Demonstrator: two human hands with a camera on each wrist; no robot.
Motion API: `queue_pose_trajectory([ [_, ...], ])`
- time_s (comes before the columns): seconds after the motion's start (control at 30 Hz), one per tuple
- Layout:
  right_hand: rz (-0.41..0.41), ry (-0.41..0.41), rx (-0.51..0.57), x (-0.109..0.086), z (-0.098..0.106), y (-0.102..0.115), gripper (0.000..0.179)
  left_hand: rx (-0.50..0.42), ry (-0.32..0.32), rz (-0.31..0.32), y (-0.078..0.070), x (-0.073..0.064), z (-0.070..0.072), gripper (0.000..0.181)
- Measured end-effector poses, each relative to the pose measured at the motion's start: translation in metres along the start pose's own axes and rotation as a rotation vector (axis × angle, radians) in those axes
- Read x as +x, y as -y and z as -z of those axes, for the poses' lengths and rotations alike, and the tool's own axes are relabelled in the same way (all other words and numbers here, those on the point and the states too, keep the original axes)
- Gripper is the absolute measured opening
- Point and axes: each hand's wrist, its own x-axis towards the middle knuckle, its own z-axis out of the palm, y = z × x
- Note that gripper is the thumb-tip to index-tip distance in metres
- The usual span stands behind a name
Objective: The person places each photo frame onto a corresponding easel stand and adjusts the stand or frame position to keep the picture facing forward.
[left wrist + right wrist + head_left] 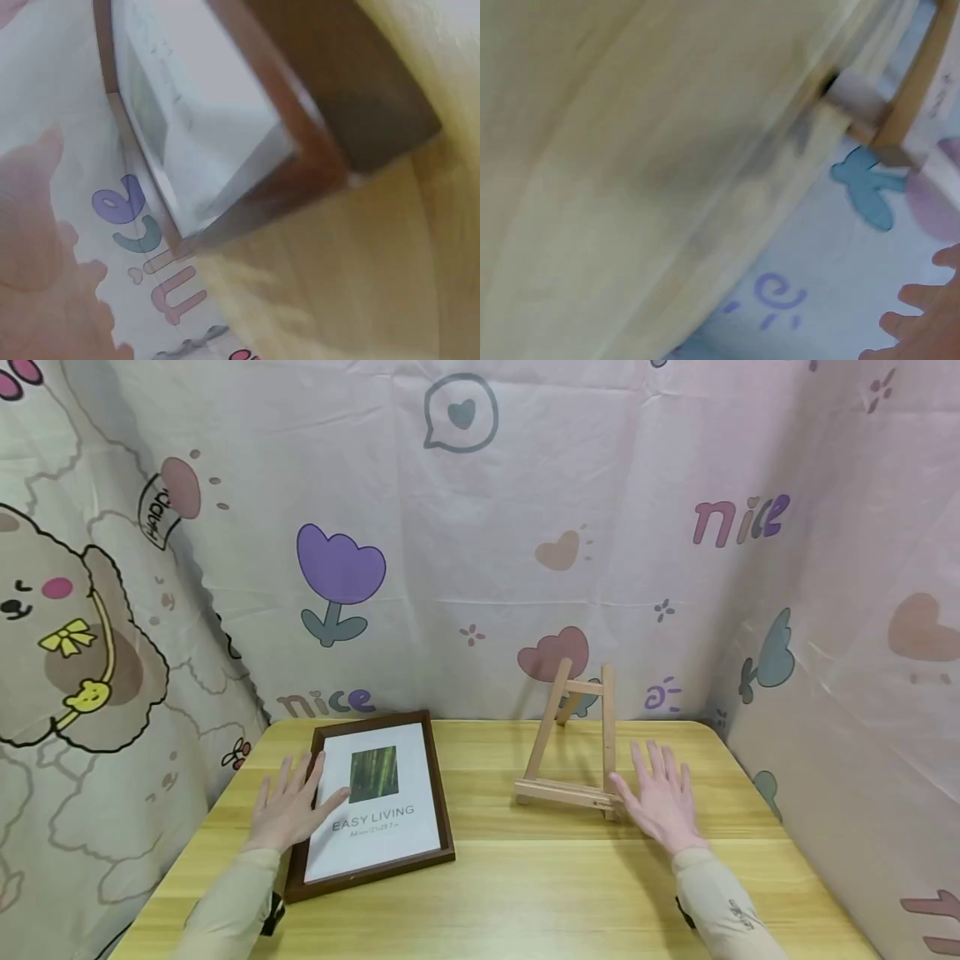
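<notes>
A brown-rimmed picture frame (444,810) lies on the left of the wooden table (517,893), its white insert printed with a dark green picture and "EASY LIVING". My left hand (287,806) is spread over its left edge, thumb overlapping the white insert in the head view. To the right stands a small wooden easel (609,727), upright with a ledge across its front. My right hand (663,797) has its fingers spread just right of the easel, the thumb tip at the ledge's right end. Both hands hold nothing. In the left wrist view the left hand (37,255) shows beside the frame.
A pale curtain (465,527) with printed hearts, flowers and a cartoon bear hangs behind the table and along both sides. The table's back edge runs close to the curtain, and the easel's rear leg (570,706) stands near that edge.
</notes>
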Motion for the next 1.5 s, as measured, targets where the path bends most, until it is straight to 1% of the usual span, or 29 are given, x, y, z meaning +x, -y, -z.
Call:
queue_pose_trajectory([
  [0.13, 0.043, -0.036, 0.008, -0.002, 0.003, 0.015, 0.077, -0.039, 0.038, -0.051, 0.0, -0.006, 0.008, 0.096],
  [0.27, 0.104, -0.099, 0.009, -0.003, 0.002, 0.033, 0.076, -0.063, 0.07, -0.091, 0.003, -0.012, 0.015, 0.098],
  [0.43, 0.193, -0.162, 0.012, -0.005, -0.003, 0.061, 0.075, -0.088, 0.068, -0.14, 0.012, -0.02, 0.018, 0.104],
  [0.57, 0.258, -0.173, 0.05, -0.005, -0.01, 0.084, 0.075, -0.107, 0.064, -0.181, 0.02, -0.027, 0.016, 0.111],
  [0.7, 0.284, -0.142, 0.124, -0.005, -0.019, 0.108, 0.075, -0.147, 0.085, -0.216, 0.026, -0.033, 0.011, 0.122],
  [0.8, 0.292, -0.098, 0.172, -0.005, -0.027, 0.123, 0.074, -0.193, 0.124, -0.215, 0.03, -0.037, 0.008, 0.13],
  [0.93, 0.31, -0.027, 0.229, -0.006, -0.035, 0.141, 0.075, -0.257, 0.176, -0.176, 0.035, -0.04, 0.005, 0.136],
  [1.1, 0.341, 0.035, 0.323, -0.006, -0.043, 0.162, 0.075, -0.318, 0.202, -0.157, 0.039, -0.043, -0.001, 0.141],
  [1.23, 0.373, 0.089, 0.396, -0.006, -0.051, 0.175, 0.076, -0.337, 0.221, -0.144, 0.042, -0.043, -0.006, 0.143],
  [1.3, 0.377, 0.133, 0.427, -0.006, -0.053, 0.181, 0.077, -0.343, 0.229, -0.124, 0.043, -0.043, -0.009, 0.144],
  [1.5, 0.353, 0.252, 0.512, -0.005, -0.063, 0.194, 0.082, -0.364, 0.27, -0.076, 0.048, -0.043, -0.015, 0.143],
])
